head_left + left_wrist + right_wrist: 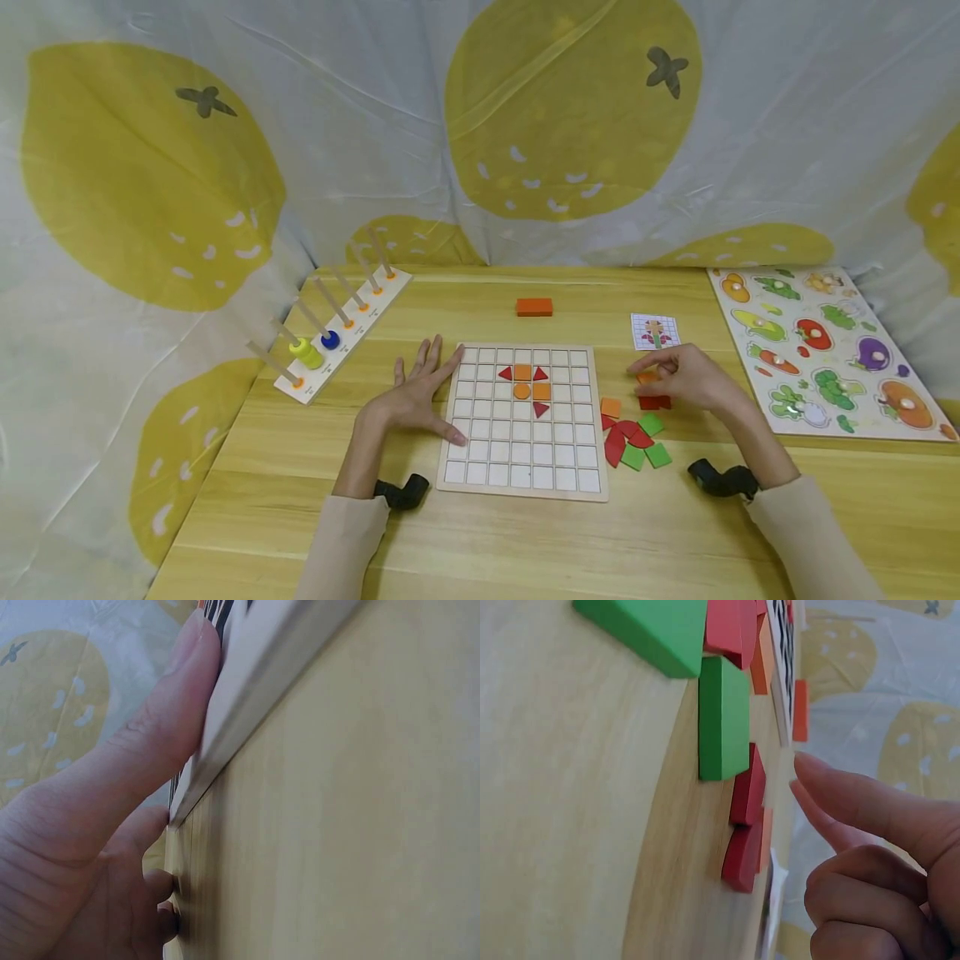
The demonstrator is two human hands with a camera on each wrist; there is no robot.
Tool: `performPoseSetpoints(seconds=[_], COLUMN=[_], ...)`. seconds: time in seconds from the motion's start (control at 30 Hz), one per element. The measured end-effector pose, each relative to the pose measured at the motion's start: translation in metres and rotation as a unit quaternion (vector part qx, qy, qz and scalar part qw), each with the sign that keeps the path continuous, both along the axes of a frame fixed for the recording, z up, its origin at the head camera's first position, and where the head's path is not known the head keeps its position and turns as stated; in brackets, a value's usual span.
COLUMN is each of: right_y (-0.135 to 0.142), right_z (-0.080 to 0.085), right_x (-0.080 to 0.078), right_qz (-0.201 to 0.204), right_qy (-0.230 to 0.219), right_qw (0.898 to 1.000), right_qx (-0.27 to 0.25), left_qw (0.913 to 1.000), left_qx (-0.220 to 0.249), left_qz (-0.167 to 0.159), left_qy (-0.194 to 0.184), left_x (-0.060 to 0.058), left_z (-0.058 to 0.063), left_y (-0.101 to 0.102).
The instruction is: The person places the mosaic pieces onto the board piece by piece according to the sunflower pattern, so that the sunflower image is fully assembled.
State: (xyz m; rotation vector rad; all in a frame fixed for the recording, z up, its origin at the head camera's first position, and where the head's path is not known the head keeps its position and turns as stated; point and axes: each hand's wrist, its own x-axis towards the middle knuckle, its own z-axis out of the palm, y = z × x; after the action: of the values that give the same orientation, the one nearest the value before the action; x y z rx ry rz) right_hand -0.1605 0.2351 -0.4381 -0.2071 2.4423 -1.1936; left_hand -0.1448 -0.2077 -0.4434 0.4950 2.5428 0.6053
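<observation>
My left hand (pixel 412 396) rests with fingers spread along the left side of a white grid board (pixel 498 453); its thumb (pixel 161 712) lies on the board's edge. On the board's upper part sit orange squares (pixel 522 372), an orange circle (pixel 521 391) and red triangles (pixel 541 410). My right hand (pixel 686 379) hovers over an orange piece (pixel 645 378) and dark red pieces (pixel 654 402), right of the board. Its thumb and index finger reach out with a gap between them, while the other fingers curl in. Green squares (pixel 658 455) and red curved pieces (pixel 615 448) lie nearer me.
A small pattern card (pixel 645 332) lies beyond my right hand. Behind the board is an orange block (pixel 534 307). A peg stand (pixel 307 390) with yellow and blue rings is at left, a vegetable puzzle board (pixel 813 425) at right. A lemon-print cloth (pixel 360 125) hangs behind.
</observation>
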Motion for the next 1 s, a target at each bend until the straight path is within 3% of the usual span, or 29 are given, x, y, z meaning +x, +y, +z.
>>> performPoseSetpoints(seconds=[0.33, 0.6, 1.0], right_y=[0.014, 0.019, 0.007], right_z=[-0.006, -0.006, -0.005], right_x=[-0.005, -0.005, -0.004], right_qz=[0.011, -0.022, -0.006], right_qy=[-0.011, -0.009, -0.033], right_qw=[1.0, 1.0, 0.999], right_qx=[-0.011, 0.002, 0.0], left_qw=[1.0, 1.0, 1.0], left_qx=[0.0, 0.002, 0.003], left_qz=[-0.001, -0.001, 0.002], left_qy=[-0.003, -0.003, -0.006], left_x=[0.0, -0.001, 0.0], left_z=[0.0, 0.001, 0.003], left_y=[0.0, 0.001, 0.001])
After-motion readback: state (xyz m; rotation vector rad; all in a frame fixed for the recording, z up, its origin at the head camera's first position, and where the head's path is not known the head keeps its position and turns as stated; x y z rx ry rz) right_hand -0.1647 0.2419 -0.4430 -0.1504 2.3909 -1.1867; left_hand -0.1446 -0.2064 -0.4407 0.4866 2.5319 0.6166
